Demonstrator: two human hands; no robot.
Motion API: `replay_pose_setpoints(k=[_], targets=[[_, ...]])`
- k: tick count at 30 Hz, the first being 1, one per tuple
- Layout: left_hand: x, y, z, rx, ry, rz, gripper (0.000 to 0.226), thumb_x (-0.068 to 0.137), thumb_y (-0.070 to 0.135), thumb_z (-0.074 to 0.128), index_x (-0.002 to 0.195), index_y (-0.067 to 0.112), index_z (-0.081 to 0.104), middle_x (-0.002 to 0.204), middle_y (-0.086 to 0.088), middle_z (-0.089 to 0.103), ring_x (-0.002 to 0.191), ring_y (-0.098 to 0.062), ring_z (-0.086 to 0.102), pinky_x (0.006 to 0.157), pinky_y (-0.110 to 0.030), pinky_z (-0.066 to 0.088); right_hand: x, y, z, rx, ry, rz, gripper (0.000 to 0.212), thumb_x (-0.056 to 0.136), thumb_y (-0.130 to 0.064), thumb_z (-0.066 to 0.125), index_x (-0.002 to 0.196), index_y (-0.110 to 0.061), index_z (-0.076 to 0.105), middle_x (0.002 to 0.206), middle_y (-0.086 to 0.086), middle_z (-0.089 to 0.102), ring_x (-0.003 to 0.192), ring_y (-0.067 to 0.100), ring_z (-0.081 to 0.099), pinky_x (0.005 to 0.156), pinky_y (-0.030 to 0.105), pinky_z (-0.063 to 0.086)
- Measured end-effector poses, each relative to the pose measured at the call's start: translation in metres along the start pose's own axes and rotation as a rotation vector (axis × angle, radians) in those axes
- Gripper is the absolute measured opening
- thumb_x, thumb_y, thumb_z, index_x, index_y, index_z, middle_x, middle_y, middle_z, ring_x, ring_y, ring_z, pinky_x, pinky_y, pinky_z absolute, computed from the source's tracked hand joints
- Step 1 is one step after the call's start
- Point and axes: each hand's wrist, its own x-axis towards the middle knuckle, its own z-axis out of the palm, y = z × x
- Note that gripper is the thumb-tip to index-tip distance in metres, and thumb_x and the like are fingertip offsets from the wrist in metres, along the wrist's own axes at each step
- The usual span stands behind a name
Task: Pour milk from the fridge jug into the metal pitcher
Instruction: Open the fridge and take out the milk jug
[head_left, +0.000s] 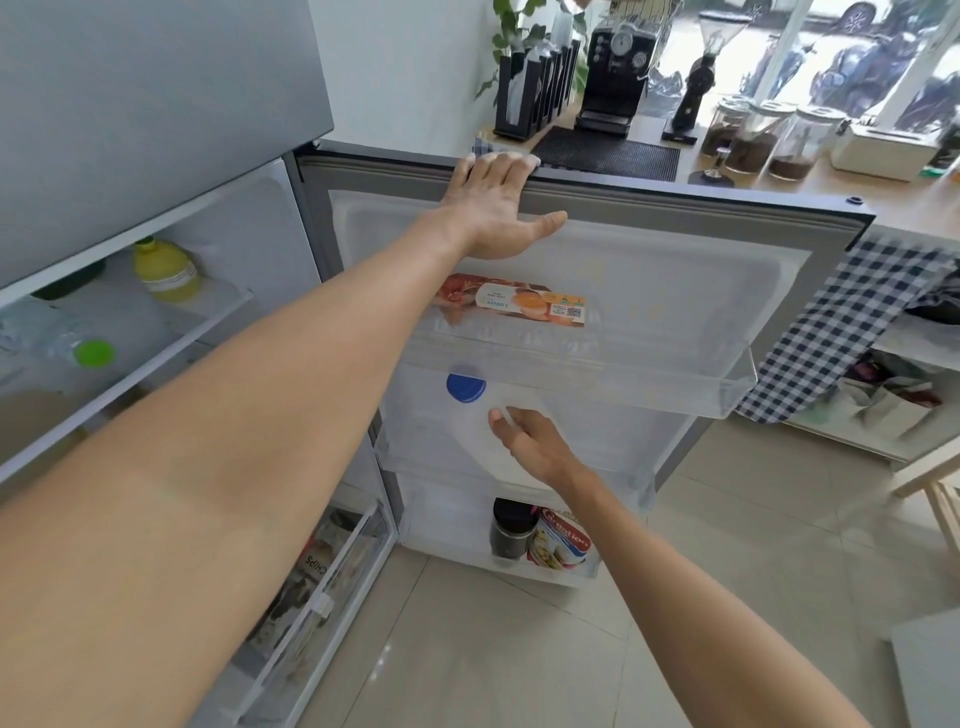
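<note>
The fridge door stands open. My left hand grips its top edge, fingers curled over the rim. A white milk jug with a blue cap sits in the middle door shelf, partly hidden behind the clear upper shelf. My right hand is on the jug's handle side, fingers wrapping behind it; the grip is partly hidden. No metal pitcher is visible.
An egg carton lies in the upper door shelf. A dark jar and a Carnation can stand in the bottom shelf. The counter beyond holds a coffee machine, a grinder, glass jars and a checked cloth. Bottles sit on fridge shelves at left.
</note>
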Motion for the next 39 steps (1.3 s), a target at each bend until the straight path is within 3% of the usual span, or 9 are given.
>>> replay_pose_setpoints(k=[7,11,15,20,27,31,33,35,39], targets=[[0.001,0.0,0.001,-0.005,0.005,-0.003,0.078,0.09,0.066,0.027,0.149,0.018,0.009,0.156,-0.003,0.01,0.145,-0.022,0.001,0.117,-0.042,-0.006,-0.006,-0.003,-0.015,-0.086,-0.092,0.027,0.068,0.096,-0.056,0.042,0.146,-0.009,0.038,0.153,0.01,0.039,0.137,0.028,0.038,0.108,0.037,0.029],[0.0,0.002,-0.001,-0.008,-0.003,-0.008,0.078,0.09,0.065,0.027,0.149,0.018,0.009,0.156,-0.004,0.009,0.145,-0.023,0.001,0.116,-0.042,-0.006,-0.014,-0.014,-0.023,-0.055,-0.101,-0.019,0.066,0.096,-0.056,0.042,0.141,-0.007,0.046,0.149,0.01,0.045,0.133,0.027,0.043,0.101,0.034,0.031],[0.0,0.003,-0.003,-0.005,-0.033,-0.018,0.079,0.09,0.066,0.026,0.15,0.018,0.007,0.158,-0.005,0.006,0.145,-0.023,-0.001,0.116,-0.042,-0.007,-0.026,-0.02,-0.028,-0.028,-0.09,-0.059,0.055,0.098,-0.048,0.045,0.131,-0.005,0.055,0.132,0.008,0.056,0.112,0.02,0.048,0.091,0.029,0.03],[-0.002,0.002,-0.002,0.015,-0.025,-0.015,0.08,0.089,0.067,0.026,0.149,0.018,0.007,0.157,-0.006,0.007,0.145,-0.023,0.0,0.117,-0.042,-0.005,-0.03,-0.017,-0.027,-0.024,-0.085,-0.076,0.059,0.093,-0.053,0.052,0.127,-0.006,0.061,0.131,0.009,0.061,0.113,0.022,0.054,0.09,0.032,0.034],[-0.002,0.001,-0.003,0.018,-0.039,-0.021,0.081,0.088,0.069,0.025,0.15,0.019,0.008,0.157,-0.006,0.007,0.145,-0.024,0.001,0.117,-0.043,-0.004,-0.042,-0.029,-0.03,-0.001,-0.074,-0.13,0.048,0.083,-0.06,0.054,0.092,-0.016,0.072,0.108,0.005,0.07,0.103,0.02,0.06,0.089,0.036,0.04],[-0.001,0.002,-0.006,0.019,-0.066,-0.023,0.084,0.086,0.071,0.026,0.15,0.02,0.006,0.158,-0.007,0.007,0.145,-0.025,0.001,0.117,-0.043,-0.003,-0.05,-0.03,-0.036,0.147,-0.092,-0.157,0.052,0.088,-0.055,0.054,0.064,-0.009,0.049,0.065,-0.003,0.054,0.068,0.016,0.052,0.079,0.039,0.042],[0.0,0.003,-0.008,0.017,-0.092,-0.033,0.089,0.084,0.074,0.026,0.15,0.019,0.004,0.158,-0.007,0.004,0.146,-0.025,-0.001,0.117,-0.043,-0.004,-0.055,-0.027,-0.037,0.272,-0.106,-0.11,0.061,0.083,-0.062,0.058,0.078,-0.001,0.06,0.082,0.009,0.066,0.076,0.028,0.054,0.087,0.039,0.041],[0.002,0.003,-0.009,0.024,-0.108,-0.046,0.093,0.082,0.077,0.025,0.15,0.017,0.003,0.159,-0.007,0.002,0.146,-0.024,-0.002,0.117,-0.043,-0.004,-0.064,-0.025,-0.036,0.415,-0.126,-0.045,0.064,0.077,-0.067,0.062,0.096,-0.006,0.068,0.099,0.01,0.061,0.08,0.022,0.05,0.087,0.035,0.036],[0.002,0.005,-0.009,0.042,-0.119,-0.061,0.095,0.081,0.078,0.024,0.15,0.017,0.003,0.159,-0.008,0.002,0.146,-0.024,-0.002,0.117,-0.044,-0.004,-0.085,-0.02,-0.034,0.721,-0.147,0.016,0.029,0.093,-0.038,0.055,0.099,-0.011,0.061,0.08,0.006,0.044,0.062,0.011,0.032,0.071,0.024,0.034]])
